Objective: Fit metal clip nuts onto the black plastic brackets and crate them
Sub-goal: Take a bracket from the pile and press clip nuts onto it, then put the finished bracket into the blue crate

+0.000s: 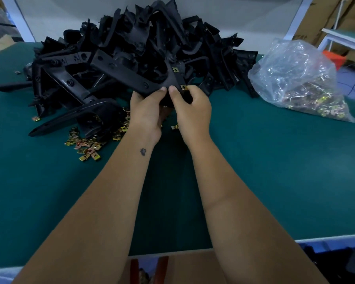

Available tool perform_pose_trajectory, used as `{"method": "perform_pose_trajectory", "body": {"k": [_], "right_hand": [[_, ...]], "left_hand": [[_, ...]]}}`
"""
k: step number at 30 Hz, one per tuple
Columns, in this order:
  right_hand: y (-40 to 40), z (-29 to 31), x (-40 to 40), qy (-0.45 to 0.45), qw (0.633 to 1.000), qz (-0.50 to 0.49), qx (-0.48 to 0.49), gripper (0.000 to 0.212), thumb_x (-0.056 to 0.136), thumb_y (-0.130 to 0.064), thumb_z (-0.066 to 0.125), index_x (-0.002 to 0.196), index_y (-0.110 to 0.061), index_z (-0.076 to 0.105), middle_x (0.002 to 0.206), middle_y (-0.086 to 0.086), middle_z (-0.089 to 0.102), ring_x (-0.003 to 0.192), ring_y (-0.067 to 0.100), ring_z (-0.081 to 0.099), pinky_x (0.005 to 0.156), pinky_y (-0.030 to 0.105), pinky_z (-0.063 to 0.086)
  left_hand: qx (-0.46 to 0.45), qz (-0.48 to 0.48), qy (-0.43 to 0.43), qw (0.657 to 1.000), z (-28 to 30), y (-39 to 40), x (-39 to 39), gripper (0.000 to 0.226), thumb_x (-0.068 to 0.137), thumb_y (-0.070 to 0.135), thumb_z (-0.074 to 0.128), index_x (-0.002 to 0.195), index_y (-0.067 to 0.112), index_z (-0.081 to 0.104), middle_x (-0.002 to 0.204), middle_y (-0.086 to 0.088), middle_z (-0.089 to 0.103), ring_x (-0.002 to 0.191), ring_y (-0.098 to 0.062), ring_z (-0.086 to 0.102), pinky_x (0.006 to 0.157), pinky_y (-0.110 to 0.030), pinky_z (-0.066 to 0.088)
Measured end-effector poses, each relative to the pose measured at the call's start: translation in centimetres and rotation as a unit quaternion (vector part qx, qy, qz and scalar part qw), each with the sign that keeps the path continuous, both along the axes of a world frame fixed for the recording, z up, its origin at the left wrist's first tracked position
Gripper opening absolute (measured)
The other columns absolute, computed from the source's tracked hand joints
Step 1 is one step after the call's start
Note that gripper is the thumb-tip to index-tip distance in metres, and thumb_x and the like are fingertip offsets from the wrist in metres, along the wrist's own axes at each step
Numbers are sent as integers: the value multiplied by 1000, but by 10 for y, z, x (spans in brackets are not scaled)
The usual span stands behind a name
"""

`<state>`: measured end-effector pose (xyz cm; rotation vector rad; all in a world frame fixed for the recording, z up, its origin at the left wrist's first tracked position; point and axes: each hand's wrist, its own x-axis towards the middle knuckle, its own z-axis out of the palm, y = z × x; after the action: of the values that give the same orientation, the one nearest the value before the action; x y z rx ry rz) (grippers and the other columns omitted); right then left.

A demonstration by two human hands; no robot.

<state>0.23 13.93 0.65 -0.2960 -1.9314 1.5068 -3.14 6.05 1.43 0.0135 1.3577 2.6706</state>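
Both hands' fingers (173, 93) pinch one bracket (131, 76) (clip nut (183, 87) beside right thumb).

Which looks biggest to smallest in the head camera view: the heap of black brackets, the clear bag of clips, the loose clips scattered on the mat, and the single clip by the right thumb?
1. heap of black brackets
2. clear bag of clips
3. loose clips on the mat
4. single clip by the right thumb

The gaps are plain, so nearness does not change the order.
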Motion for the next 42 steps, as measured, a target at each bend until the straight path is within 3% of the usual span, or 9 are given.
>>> {"method": "perform_pose_trajectory", "body": {"k": [8,11,16,21,28,33,37,39,42], "right_hand": [[9,11,25,56,949,-86,-297,16,82,-13,77,89,-5,65,79,4,68,67,9,63,62,22,52],[31,17,50,82,937,-119,-319,15,83,-11,75,81,-9,61,68,-3,63,57,3,60,56,19,50],[84,25,116,109,923,-205,-307,15,85,-9,73,84,-5,59,79,8,64,71,15,61,72,35,55],[145,16,214,138,881,-342,-297,18,87,-14,72,81,-9,56,75,3,65,67,14,61,67,31,53],[193,-42,372,174,768,-543,-291,20,88,-18,71,98,-3,64,97,18,72,88,32,71,76,40,60],[196,-95,439,71,727,-607,-313,16,89,-23,71,97,-10,66,89,4,71,77,19,68,67,28,54],[203,-115,453,40,648,-659,-381,50,92,-16,68,136,-14,45,114,-3,52,88,17,60,83,31,52],[202,-116,446,11,612,-682,-400,60,92,-13,66,143,-15,36,141,1,29,101,24,56,86,34,49],[199,-107,418,28,619,-689,-375,52,93,-6,59,140,-14,38,147,7,19,109,29,53,89,37,47]], "left_hand": [[12,-16,-39,999,13,47,42,37,93,1,59,127,15,60,116,-10,71,102,-25,70,90,-39,58],[5,-47,-37,998,20,75,62,34,93,1,58,125,14,61,110,-12,72,90,-24,71,74,-32,62],[-18,-124,-3,992,26,137,121,21,93,-1,55,107,14,60,89,-4,70,77,-17,69,69,-31,57],[-48,-255,37,965,17,205,216,23,91,2,55,98,24,57,91,-3,73,82,-19,73,79,-38,59],[-178,-471,166,848,-27,255,355,23,94,10,61,91,31,53,92,9,69,89,-8,68,81,-29,56],[-290,-615,69,730,-68,248,383,13,102,16,51,97,26,57,94,5,71,79,-4,68,77,-27,53],[-404,-666,81,622,-91,235,365,14,105,25,44,115,26,55,98,8,71,93,-11,65,87,-33,45],[-428,-663,90,608,-93,230,352,18,105,28,43,118,25,56,106,6,70,100,-13,63,88,-33,44],[-428,-653,108,615,-82,230,338,18,104,30,44,114,28,58,110,6,69,104,-13,63,91,-33,45]]}}
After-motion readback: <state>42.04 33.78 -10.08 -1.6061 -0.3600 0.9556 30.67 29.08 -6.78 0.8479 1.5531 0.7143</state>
